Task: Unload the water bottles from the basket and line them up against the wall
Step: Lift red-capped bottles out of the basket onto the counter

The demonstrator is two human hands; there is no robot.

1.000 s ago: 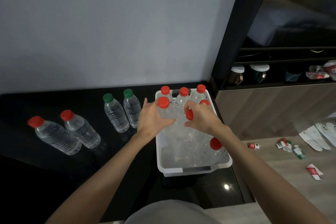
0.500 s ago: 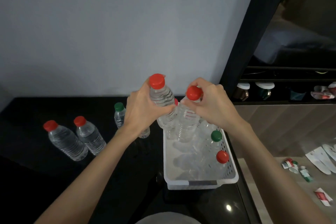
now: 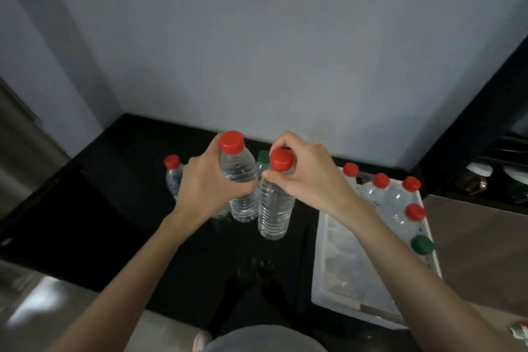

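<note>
My left hand grips a clear red-capped water bottle around its shoulder, held above the black counter. My right hand pinches the neck of a second red-capped bottle, right beside the first. Both bottles hang left of the white basket, which holds several bottles with red caps and one green cap. Behind my hands, near the wall, stand a red-capped bottle and a green-capped one, partly hidden.
The grey wall runs behind the black counter. A dark shelf unit with cups sits at the right. A metal surface borders the counter's left side.
Both hands have carried their bottles out of the basket and leftward over the counter. The view has swung left, so the basket now sits at the right.
</note>
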